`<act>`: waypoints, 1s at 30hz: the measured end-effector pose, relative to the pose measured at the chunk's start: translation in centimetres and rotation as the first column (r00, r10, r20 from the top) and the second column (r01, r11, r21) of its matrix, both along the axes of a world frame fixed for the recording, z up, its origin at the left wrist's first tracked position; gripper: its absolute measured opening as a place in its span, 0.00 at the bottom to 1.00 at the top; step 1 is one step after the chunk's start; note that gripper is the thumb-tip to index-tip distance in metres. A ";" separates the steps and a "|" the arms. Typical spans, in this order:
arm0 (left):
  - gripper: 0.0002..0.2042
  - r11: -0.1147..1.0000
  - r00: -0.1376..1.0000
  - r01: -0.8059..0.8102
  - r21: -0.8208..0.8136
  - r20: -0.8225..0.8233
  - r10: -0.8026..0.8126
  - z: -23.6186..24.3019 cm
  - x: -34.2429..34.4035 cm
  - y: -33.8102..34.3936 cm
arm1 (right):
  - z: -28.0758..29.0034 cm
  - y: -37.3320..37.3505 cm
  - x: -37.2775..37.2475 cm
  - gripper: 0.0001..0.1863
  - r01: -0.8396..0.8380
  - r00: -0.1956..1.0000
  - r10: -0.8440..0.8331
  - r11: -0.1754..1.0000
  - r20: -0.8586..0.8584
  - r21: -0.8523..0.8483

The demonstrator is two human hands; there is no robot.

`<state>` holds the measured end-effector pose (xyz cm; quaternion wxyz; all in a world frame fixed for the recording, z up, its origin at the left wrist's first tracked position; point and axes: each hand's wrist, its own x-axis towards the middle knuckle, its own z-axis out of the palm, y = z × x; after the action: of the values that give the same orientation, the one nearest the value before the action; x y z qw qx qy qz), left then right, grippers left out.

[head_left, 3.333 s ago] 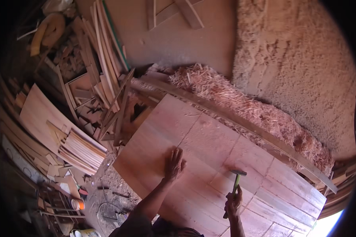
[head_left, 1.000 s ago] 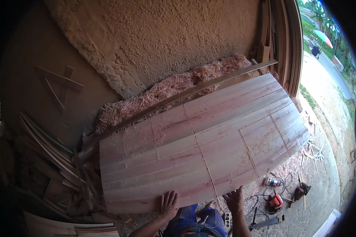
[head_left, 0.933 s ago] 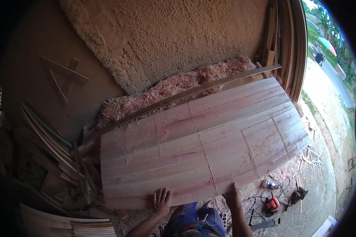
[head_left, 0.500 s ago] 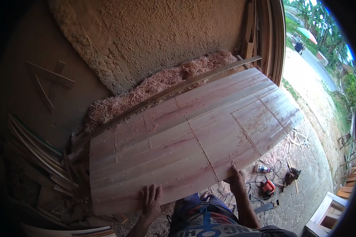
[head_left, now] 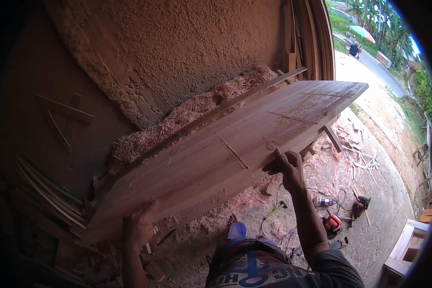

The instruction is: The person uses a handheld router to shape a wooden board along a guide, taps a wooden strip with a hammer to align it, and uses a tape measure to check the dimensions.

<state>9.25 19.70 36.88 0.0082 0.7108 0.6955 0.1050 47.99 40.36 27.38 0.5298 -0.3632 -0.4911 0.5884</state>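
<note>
A large wooden panel (head_left: pixel 187 165) with straight grooves and loose shavings on its face lies slanted across the view, its near edge raised off its supports. My left hand (head_left: pixel 138 226) is closed on the near edge toward the left end, slightly blurred. Further right along that same edge, my right hand (head_left: pixel 289 168) grips the panel, its fingers partly hidden at the edge. Below the raised right part, the end of a wooden support (head_left: pixel 333 139) shows.
Behind the panel runs a long batten (head_left: pixel 235 101), with heaped shavings (head_left: pixel 197 106) against the rough wall. Right of my legs, a red power tool (head_left: pixel 332 223), other corded tools and a green-handled tool (head_left: pixel 276 210) lie on the floor. Curved wood strips (head_left: pixel 48 192) stand left; a wooden frame (head_left: pixel 404 247) sits lower right.
The panel's near edge has come up and the panel has tilted, showing its edge and the floor beneath. Both hands have risen with it; my left hand has shifted left.
</note>
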 end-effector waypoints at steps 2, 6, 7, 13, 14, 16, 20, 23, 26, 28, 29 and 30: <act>0.30 1.000 0.999 -0.014 0.010 0.030 0.014 1.7 -0.5 0.9 | 0.9 1.5 -0.3 0.28 -0.046 0.997 0.042 0.996 0.062 0.072; 0.27 0.996 0.998 -0.066 -0.066 -0.001 0.066 5.5 -1.7 3.6 | 3.5 5.4 -0.9 0.30 -0.122 0.969 0.058 0.958 0.240 0.259; 0.26 0.995 0.998 -0.068 -0.072 0.014 0.069 6.2 -2.4 4.0 | 4.2 5.9 -1.3 0.29 -0.122 0.974 0.059 0.950 0.221 0.287; 0.25 0.986 0.981 -0.122 -0.117 0.136 0.137 9.2 -4.4 7.2 | 8.7 8.3 -3.1 0.27 0.072 0.675 -0.518 0.755 0.525 0.652; 0.24 0.986 0.982 -0.110 -0.122 0.137 0.126 9.8 -4.5 7.7 | 9.4 8.5 -3.5 0.27 0.039 0.625 -0.651 0.579 0.432 0.815; 0.24 0.988 0.983 -0.086 -0.126 0.153 0.105 10.7 -4.7 8.6 | 11.4 9.0 -4.4 0.28 -0.068 0.534 -0.833 0.133 0.149 0.989; 0.24 0.983 0.976 -0.111 -0.148 0.173 0.136 11.9 -5.4 9.4 | 12.4 12.3 -7.1 0.24 -0.277 0.641 -0.693 0.193 0.331 0.941; 0.26 0.979 0.976 -0.190 -0.072 0.095 0.197 12.3 -5.9 9.9 | 13.2 13.7 -7.9 0.21 -0.284 0.640 -0.680 0.224 0.358 0.932; 0.25 0.894 0.898 -0.137 0.426 -0.327 0.294 9.6 -4.7 10.7 | 14.2 15.1 -8.5 0.20 -0.289 0.634 -0.677 0.240 0.373 0.927; 0.23 0.601 0.870 -0.062 0.797 -0.252 0.424 7.0 -4.4 10.2 | 15.3 15.7 -9.1 0.20 -0.272 0.656 -0.669 0.222 0.349 0.936; 0.22 0.375 0.921 -0.138 0.917 -0.022 0.390 3.3 -5.5 10.0 | 15.5 16.1 -9.8 0.20 -0.255 0.677 -0.658 0.211 0.330 0.944; 0.22 0.135 0.938 -0.242 0.961 0.196 0.284 -0.8 -6.6 10.3 | 15.8 16.7 -10.4 0.19 -0.238 0.691 -0.652 0.201 0.311 0.950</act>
<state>2.63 30.00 36.09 -0.4744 0.4209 0.5815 0.5096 37.64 57.05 43.16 0.4967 -0.2113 -0.8346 -0.1102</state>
